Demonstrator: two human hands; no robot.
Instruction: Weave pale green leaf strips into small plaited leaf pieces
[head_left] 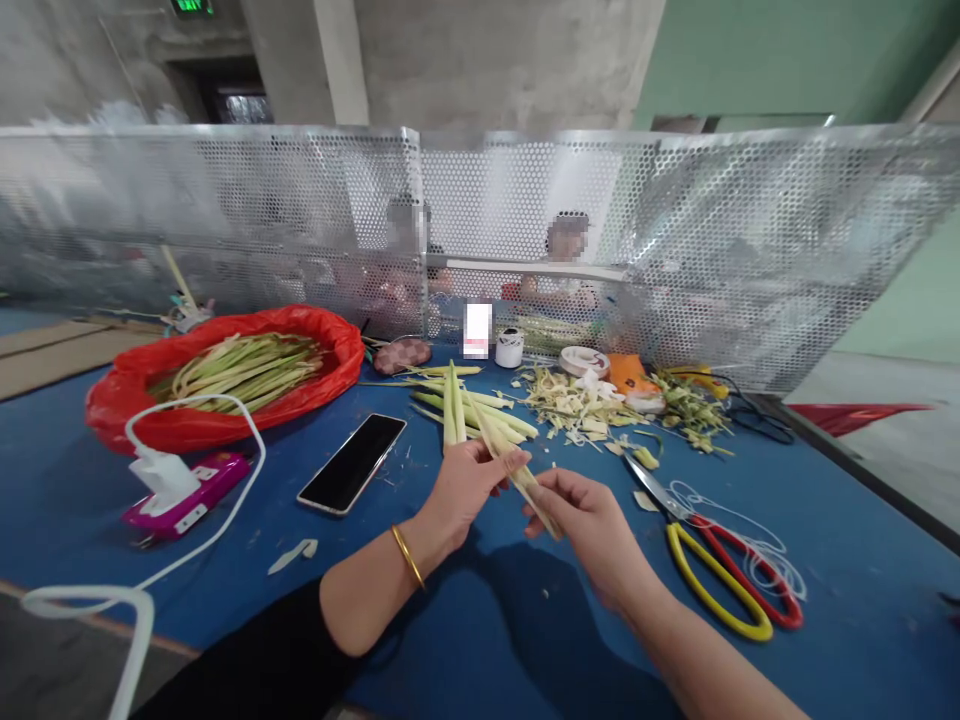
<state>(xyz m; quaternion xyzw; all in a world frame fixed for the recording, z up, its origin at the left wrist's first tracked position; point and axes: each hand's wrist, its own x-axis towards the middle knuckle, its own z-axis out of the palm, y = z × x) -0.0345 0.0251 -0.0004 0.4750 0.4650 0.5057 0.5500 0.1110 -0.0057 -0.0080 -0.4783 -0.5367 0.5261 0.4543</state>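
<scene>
My left hand point(471, 487), with a gold bangle at the wrist, is closed on a long pale husk strip point(496, 440) near the middle of the blue table. On the strip's lower end, my right hand point(574, 510) has its fingers pinched. A green stalk point(453, 405) stands up just behind my left hand; whether that hand also holds it is unclear. Several green stalks point(499, 415) lie beyond both hands. Scissors point(690, 530) with one yellow and one red handle rest open at the right, beside tangled white string point(769, 560).
A red bag point(105, 405) of thin stalks, a purple power strip point(217, 480) with white cable and a black phone point(352, 465) are at the left. Trimmings point(570, 405) and a tape roll point(583, 361) lie behind. People sit beyond a perforated metal screen point(495, 190).
</scene>
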